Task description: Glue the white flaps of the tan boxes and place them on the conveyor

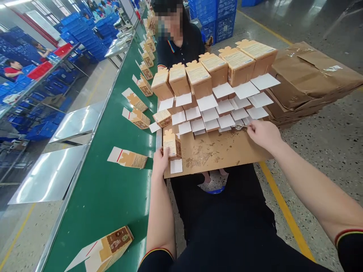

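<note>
My left hand [161, 161] grips a small tan and brown carton [171, 145] at the left edge of the cardboard-topped table; the carton's white flap hangs toward me. My right hand [263, 135] is closed in a pinch at the right end of the stacked cartons. A thin, shiny item [240, 127] pokes out from its fingertips, too small to name. Between and beyond my hands, rows of cartons [198, 79] are stacked with white flaps [207, 102] sticking out toward me. Another carton [162, 118] lies tilted near the table's left edge, beyond my left hand.
A green conveyor belt [113, 196] runs along my left, carrying several spaced cartons [132, 159] with raised flaps. A co-worker [181, 41] sits across the stack. Flattened brown cardboard [314, 79] is piled at right. Blue crates [217, 19] stand behind.
</note>
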Demonstrator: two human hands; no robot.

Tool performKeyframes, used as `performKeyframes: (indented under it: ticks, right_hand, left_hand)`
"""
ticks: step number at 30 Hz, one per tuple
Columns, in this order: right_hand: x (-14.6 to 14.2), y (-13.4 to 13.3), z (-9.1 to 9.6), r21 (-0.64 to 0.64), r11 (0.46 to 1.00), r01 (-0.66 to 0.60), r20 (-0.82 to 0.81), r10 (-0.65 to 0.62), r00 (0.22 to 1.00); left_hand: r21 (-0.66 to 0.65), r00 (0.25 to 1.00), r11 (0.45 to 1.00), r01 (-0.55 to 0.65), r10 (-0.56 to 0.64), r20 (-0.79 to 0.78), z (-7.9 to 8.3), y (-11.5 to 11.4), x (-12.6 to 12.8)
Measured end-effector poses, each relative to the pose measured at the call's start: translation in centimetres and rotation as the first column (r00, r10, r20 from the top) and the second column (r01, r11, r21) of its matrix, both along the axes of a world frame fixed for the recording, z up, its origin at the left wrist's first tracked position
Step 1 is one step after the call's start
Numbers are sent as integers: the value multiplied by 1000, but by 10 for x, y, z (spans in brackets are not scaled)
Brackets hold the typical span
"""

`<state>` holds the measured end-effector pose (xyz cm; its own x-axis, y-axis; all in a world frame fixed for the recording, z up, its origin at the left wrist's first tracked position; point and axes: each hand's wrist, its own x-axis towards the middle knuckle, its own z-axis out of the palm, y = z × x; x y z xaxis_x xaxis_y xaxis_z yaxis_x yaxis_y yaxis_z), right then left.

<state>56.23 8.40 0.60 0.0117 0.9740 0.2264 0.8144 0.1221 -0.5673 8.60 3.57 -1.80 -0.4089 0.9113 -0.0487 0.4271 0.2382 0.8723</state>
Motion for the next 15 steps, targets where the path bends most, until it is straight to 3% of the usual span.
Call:
performKeyframes:
  ticks: [3, 7, 11, 15]
  right_hand:
    - [-6, 29, -7, -20, 999, -37, 29, 37, 999]
    - [-1, 34, -13, -11, 999, -45, 29, 46, 999]
    - [6, 6, -3, 24, 1000, -4, 16, 3, 1000]
    - [-36, -51, -2, 45, 997, -69, -184, 77, 980]
  left_hand:
    - [-70, 985, 992, 102, -91, 143, -6, -2, 9]
    - [12, 940, 998, 65, -66, 333, -11, -46, 12]
    - [31, 832, 999, -35, 12, 555, -2, -87, 8]
    - [89, 798, 995, -44, -19, 602, 4, -82, 18]
